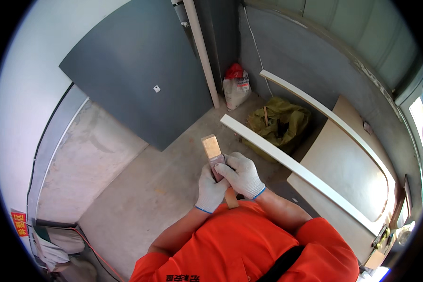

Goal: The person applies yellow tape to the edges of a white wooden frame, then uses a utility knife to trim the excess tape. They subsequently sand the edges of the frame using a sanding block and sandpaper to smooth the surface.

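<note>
One grey concrete floor (122,197), matte and mottled with paler stains, spreads beneath everything. At its far left edge stands one broad, smooth dark-grey panel (136,70) with straight sides. Along the floor's right side is one pale flat board (348,174), glossy where light strikes it, and over it extends one U-shaped white frame (277,152) with two long slender arms joined by a rounded bend. One round beige pipe (202,51) rises near the floor's far corner. Close to the far edge slumps one crumpled olive sack (286,115) of woven-looking material, with one thin wooden stick (266,115) at its mouth; just beside it, in the corner, sits one rounded white-and-red bag (236,88). Two hands wear knitted white gloves with blue cuffs: the left hand (211,190) and the right hand (242,175) both have their fingers wrapped around one small rectangular block (212,148), held above the floor before an orange shirt (249,239). The block's far end is pale and wood-coloured, its nearer part brownish-purple. One small white label (157,88) marks the panel.
</note>
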`<state>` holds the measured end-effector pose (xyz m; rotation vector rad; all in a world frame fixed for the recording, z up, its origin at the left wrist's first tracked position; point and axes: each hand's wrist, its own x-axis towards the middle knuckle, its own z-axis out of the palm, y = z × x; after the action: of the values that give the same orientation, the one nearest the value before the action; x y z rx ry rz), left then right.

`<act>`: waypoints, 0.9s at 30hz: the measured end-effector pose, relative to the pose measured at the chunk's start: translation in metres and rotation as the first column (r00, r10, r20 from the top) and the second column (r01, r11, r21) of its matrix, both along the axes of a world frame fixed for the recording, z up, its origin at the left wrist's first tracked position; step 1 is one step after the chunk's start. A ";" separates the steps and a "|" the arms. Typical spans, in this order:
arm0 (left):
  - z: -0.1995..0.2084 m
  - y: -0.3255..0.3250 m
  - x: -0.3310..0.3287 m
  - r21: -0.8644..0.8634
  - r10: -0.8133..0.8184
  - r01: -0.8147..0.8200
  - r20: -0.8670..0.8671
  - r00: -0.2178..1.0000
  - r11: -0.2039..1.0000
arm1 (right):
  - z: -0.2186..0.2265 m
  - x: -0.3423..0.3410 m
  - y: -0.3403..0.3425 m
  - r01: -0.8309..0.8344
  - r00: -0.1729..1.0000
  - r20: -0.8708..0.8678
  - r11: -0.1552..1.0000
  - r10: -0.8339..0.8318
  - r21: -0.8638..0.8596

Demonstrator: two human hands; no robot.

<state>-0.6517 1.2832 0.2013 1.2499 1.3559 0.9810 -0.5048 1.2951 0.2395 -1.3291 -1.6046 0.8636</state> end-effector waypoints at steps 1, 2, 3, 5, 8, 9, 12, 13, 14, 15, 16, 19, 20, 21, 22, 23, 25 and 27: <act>-0.002 0.017 -0.001 -0.014 -0.013 0.014 0.070 0.997 1.000 | -0.004 0.002 0.017 -0.016 0.999 -0.039 1.000 0.015 -0.014; -0.005 0.032 -0.004 -0.029 -0.022 0.026 0.134 0.991 0.999 | -0.010 0.001 0.031 -0.033 0.996 -0.085 0.999 0.030 -0.029; -0.009 0.048 -0.007 -0.043 -0.034 0.043 0.197 0.980 0.998 | -0.017 -0.001 0.046 -0.047 0.990 -0.132 0.998 0.041 -0.043; -0.019 0.082 -0.010 -0.079 -0.077 0.120 0.418 0.905 0.990 | -0.035 -0.006 0.079 -0.024 0.978 -0.206 0.999 0.014 -0.044; -0.031 0.144 -0.023 -0.078 -0.179 0.238 0.447 0.876 0.968 | -0.047 -0.017 0.132 0.050 0.990 -0.134 0.999 -0.052 -0.019; -0.035 0.168 -0.028 -0.069 -0.228 0.280 0.411 0.883 0.958 | -0.051 -0.022 0.152 0.083 0.994 -0.076 0.997 -0.083 -0.003; -0.054 0.230 -0.041 0.017 -0.234 0.238 0.259 0.937 0.971 | -0.049 -0.049 0.205 0.055 0.995 -0.084 0.994 -0.063 -0.097; -0.050 0.253 -0.041 -0.072 -0.135 0.207 0.545 0.827 0.976 | -0.034 -0.058 0.225 0.146 0.988 0.067 0.984 -0.140 -0.104; -0.050 0.278 -0.046 -0.040 -0.177 0.217 0.439 0.881 0.975 | -0.037 -0.071 0.246 0.233 0.972 0.022 0.964 -0.232 -0.125; -0.047 0.302 -0.050 -0.005 -0.214 0.228 0.327 0.920 0.974 | -0.041 -0.083 0.266 0.315 0.947 -0.021 0.937 -0.321 -0.148; -0.045 0.326 -0.054 0.034 -0.247 0.246 0.210 0.946 0.969 | -0.043 -0.093 0.285 0.394 0.910 -0.063 0.902 -0.410 -0.174; -0.043 0.385 -0.070 0.006 -0.390 0.392 -0.102 0.915 0.920 | -0.048 -0.110 0.330 0.491 0.795 -0.228 0.818 -0.562 -0.300; -0.051 0.400 -0.068 0.012 -0.437 0.440 -0.099 0.894 0.898 | -0.049 -0.112 0.341 0.506 0.737 -0.298 0.788 -0.606 -0.352; -0.064 0.415 -0.060 0.016 -0.488 0.492 -0.097 0.867 0.871 | -0.040 -0.108 0.350 0.559 0.743 -0.193 0.753 -0.641 -0.347; -0.073 0.430 -0.053 0.021 -0.538 0.542 -0.095 0.837 0.840 | -0.047 -0.103 0.359 0.592 0.706 -0.214 0.729 -0.675 -0.344; -0.070 0.448 -0.041 -0.003 -0.619 0.637 -0.240 0.748 0.771 | -0.053 -0.094 0.366 0.639 0.629 -0.268 0.681 -0.730 -0.358; -0.062 0.477 -0.010 -0.053 -0.764 0.787 -0.290 0.577 0.614 | -0.057 -0.078 0.380 0.742 0.506 -0.294 0.583 -0.811 -0.331; -0.068 0.501 0.022 -0.081 -0.850 0.874 -0.292 0.438 0.478 | -0.070 -0.059 0.394 0.835 0.417 -0.292 0.490 -0.860 -0.250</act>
<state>-0.6302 1.7843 0.1336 1.9218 0.6439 0.0833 -0.5638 1.6889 0.1690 -1.6385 -0.4057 0.4539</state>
